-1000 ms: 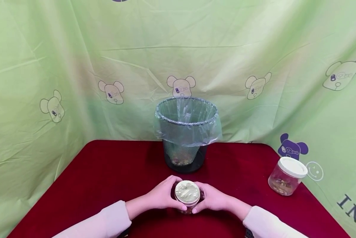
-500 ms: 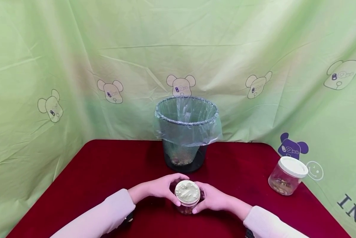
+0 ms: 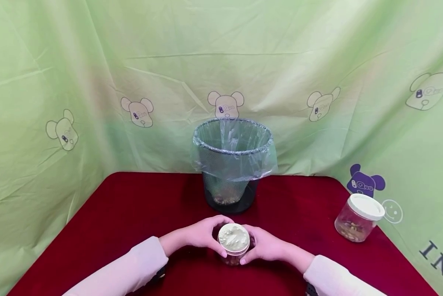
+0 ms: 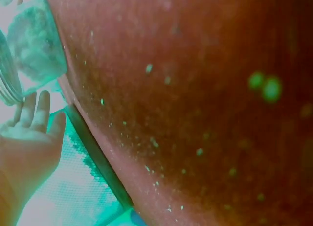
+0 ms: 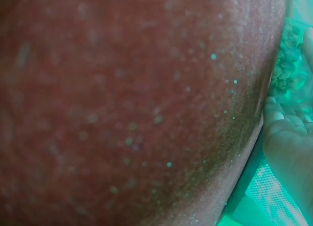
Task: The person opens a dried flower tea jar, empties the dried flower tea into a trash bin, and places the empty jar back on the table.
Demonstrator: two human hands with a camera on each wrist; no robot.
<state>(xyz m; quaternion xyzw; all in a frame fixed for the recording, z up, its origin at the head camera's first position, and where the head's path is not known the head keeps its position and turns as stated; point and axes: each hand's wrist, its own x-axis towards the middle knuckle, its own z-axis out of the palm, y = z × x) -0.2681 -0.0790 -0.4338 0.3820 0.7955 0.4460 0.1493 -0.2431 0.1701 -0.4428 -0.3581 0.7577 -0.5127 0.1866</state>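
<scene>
A small clear jar (image 3: 233, 260) stands upright at the front middle of the red-covered table (image 3: 144, 205). Its round top shows a pale cream, lumpy surface, and darker bits show through the wall. My left hand (image 3: 206, 235) holds the jar from the left, thumb at the front. From the right, my right hand (image 3: 265, 245) grips it with the thumb low at the front. Both hands' far fingers are partly hidden behind the jar. In the left wrist view, the fingers (image 4: 40, 111) reach under the jar's tilted image. The right wrist view shows the right hand (image 5: 288, 147) beside lumpy contents.
A black mesh waste bin (image 3: 225, 187) with a clear plastic liner stands behind the hands. At the right table edge stands a clear jar with a white lid (image 3: 365, 206) and brownish pieces at its bottom. Green printed cloth (image 3: 169, 49) surrounds the table.
My left hand has shifted slightly, its thumb drawing back leftward along the jar's front and its wrist moving forward. The right hand and the jar stay nearly in place.
</scene>
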